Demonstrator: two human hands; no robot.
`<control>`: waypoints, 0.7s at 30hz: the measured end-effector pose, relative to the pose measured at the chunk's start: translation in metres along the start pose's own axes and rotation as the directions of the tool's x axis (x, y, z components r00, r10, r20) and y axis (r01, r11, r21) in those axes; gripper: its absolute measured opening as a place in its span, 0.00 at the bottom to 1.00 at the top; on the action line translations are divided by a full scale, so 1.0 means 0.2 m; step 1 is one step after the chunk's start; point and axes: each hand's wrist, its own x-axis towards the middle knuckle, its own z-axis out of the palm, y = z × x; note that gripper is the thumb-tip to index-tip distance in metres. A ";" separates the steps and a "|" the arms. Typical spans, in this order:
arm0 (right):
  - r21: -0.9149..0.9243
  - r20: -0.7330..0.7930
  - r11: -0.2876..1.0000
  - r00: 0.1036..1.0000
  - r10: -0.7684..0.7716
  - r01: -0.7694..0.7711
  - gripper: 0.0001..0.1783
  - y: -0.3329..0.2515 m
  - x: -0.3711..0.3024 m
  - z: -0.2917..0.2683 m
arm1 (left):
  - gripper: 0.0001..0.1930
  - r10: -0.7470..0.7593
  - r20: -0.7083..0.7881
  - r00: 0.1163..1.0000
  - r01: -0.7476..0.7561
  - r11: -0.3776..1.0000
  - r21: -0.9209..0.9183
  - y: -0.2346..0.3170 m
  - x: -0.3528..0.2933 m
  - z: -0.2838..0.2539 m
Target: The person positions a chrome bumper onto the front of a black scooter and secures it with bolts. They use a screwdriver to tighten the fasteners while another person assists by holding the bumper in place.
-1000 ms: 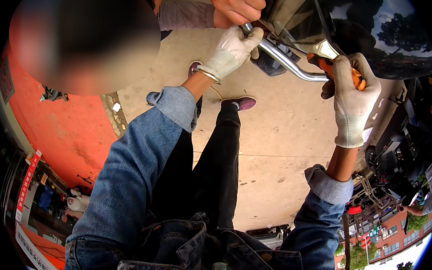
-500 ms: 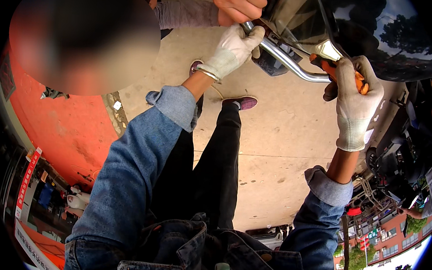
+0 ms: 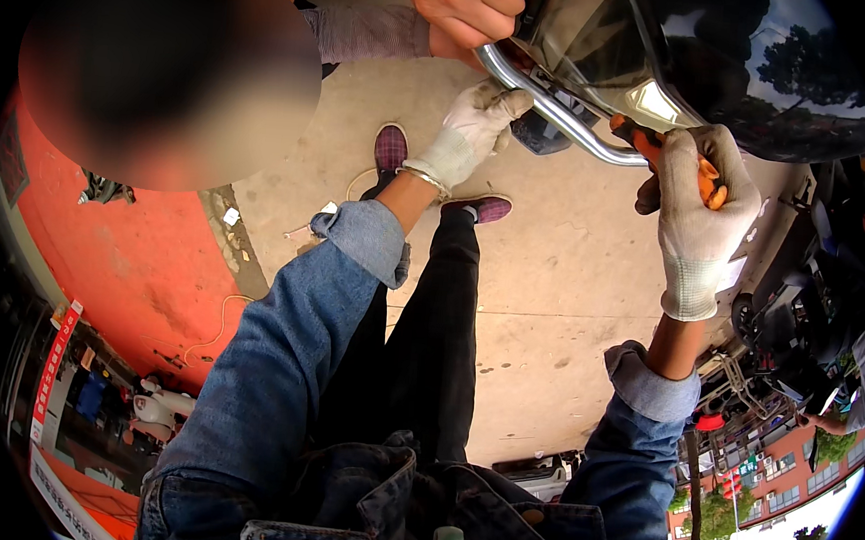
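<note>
My left hand (image 3: 475, 127), in a white work glove, is closed with thumb and fingertips together beside a bent chrome tube (image 3: 573, 125). Whether anything is pinched there, or the tube touched, I cannot make out. My right hand (image 3: 704, 184), gloved too, wraps round an orange-and-black hand tool (image 3: 649, 142) at the tube's right end; its working end is hidden. Another person's bare hand (image 3: 468, 7) grips the upper end of the tube. Behind the tube are a clear windshield-like panel (image 3: 595, 31) and a glossy black body panel (image 3: 796, 85).
A dark part (image 3: 542, 135) shows below the tube. Concrete floor (image 3: 552, 278) lies underneath, with a red floor area (image 3: 122, 258) at the left. The other person stands close at upper left. Parked two-wheelers (image 3: 802, 296) line the right side.
My left hand has come off the tube and moved slightly down toward me. The tube's upper part and my right hand with the tool have shifted slightly; the other hand moved a little left.
</note>
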 end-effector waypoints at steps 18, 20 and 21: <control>-0.042 -0.087 0.998 0.995 -0.047 0.043 0.10 0.03 -0.05 0.01 | 0.17 -0.017 0.140 0.990 0.038 0.988 -0.152 -0.06 0.04 -0.04; -0.028 -0.081 1.000 0.997 -0.005 0.002 0.10 0.00 -0.06 0.01 | 0.17 -0.016 0.120 0.993 0.032 0.990 -0.141 -0.07 0.03 -0.04; -0.021 -0.088 1.000 0.996 -0.004 0.002 0.10 0.00 -0.06 0.01 | 0.17 -0.016 0.111 0.994 0.031 0.990 -0.137 -0.07 0.03 -0.03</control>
